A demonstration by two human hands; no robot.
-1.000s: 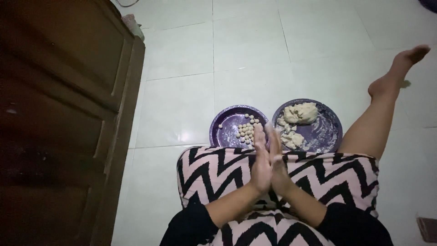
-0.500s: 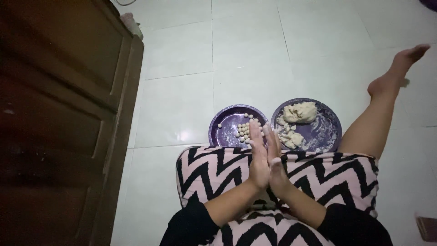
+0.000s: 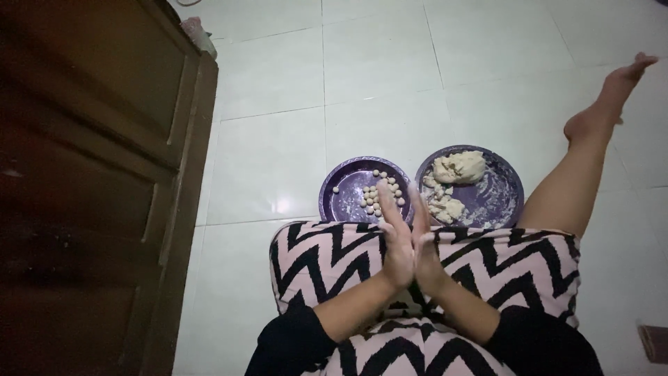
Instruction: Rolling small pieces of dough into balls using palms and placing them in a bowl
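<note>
Fingers straight, left hand [image 3: 395, 240] and right hand [image 3: 426, 244] pressed palm to palm; whether anything lies between them cannot be told. At 12 o'clock, just beyond the fingertips: purple plate [image 3: 348, 202] of small dough balls [image 3: 381, 193]. At 1 o'clock: second purple plate [image 3: 497, 198] with dough lumps [image 3: 459, 167].

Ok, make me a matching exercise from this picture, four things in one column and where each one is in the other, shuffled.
Things:
1. small dough balls
2. dough lumps
3. wooden cabinet
4. left hand and right hand

Places:
A. far left, standing on the tiled floor
B. pressed palm to palm above the zigzag cloth
C. in the left purple plate
D. in the right purple plate

Pairs: 1-C, 2-D, 3-A, 4-B
</note>
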